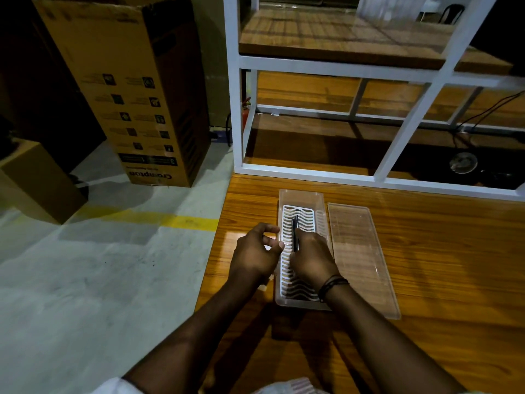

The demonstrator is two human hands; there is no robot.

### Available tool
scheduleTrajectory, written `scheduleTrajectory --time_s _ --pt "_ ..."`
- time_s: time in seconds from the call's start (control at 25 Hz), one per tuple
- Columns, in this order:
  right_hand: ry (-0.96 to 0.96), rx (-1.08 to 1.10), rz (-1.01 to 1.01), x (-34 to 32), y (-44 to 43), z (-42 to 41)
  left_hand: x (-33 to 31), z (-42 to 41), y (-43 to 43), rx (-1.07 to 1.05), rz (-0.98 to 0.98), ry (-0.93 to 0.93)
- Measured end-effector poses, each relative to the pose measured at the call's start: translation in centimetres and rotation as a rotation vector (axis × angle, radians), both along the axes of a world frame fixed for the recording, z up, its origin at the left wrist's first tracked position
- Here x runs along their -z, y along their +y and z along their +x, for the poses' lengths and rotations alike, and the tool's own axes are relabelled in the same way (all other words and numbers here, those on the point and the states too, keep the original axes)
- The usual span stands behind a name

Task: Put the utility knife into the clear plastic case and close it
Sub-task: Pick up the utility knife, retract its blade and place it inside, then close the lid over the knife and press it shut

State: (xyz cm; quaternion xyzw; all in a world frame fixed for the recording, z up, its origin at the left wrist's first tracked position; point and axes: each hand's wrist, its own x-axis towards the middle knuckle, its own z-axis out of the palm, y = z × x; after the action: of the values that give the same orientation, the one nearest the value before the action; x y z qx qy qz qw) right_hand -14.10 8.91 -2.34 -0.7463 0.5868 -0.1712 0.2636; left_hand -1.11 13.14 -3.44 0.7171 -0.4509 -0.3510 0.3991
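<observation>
Head view: my right hand (311, 255) pinches the utility knife (295, 234) low over the white grid in the clear plastic case (301, 197); my left hand (255, 253) hovers loosely curled, empty. The lid (360, 257) lies right. Laid crooked, the knife may, I think, block closing.

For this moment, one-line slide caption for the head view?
Right hand lowers the utility knife onto the white insert of the open clear case; lid lies alongside.

warehouse-like room: cardboard box (125, 89), concrete floor (93, 268)
</observation>
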Motion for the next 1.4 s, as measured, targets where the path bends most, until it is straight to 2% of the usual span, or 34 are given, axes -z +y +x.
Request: scheduleTrajectory --time_s 0.44,0.72,0.92,1.08,1.2,1.36,1.4 --pt "0.207 0.049 0.178 -0.1 -0.3 0.7 0.5 -0.1 0.2 -0.008 -0.027 -0.003" --pt "0.234 0.038 0.213 -0.9 0.0 0.8 0.4 -0.2 0.1 -0.011 -0.021 -0.001" --pt "0.116 0.053 -0.017 -2.6 0.7 -1.1 0.3 -0.2 0.6 -0.019 -0.042 0.018" --pt "0.094 0.204 -0.165 -2.6 -0.4 -5.0 0.1 -0.2 0.8 -0.010 -0.039 0.029" --pt "0.115 0.385 -0.074 -1.6 -0.6 -8.1 0.1 -0.2 0.8 -0.012 -0.045 0.044" --pt "0.430 0.557 0.237 -0.2 -1.4 -10.5 0.1 -0.3 0.9 -0.024 -0.047 0.057" --pt "0.456 0.572 0.299 0.2 -1.6 -10.9 0.1 -0.4 0.9 -0.025 -0.049 0.056"
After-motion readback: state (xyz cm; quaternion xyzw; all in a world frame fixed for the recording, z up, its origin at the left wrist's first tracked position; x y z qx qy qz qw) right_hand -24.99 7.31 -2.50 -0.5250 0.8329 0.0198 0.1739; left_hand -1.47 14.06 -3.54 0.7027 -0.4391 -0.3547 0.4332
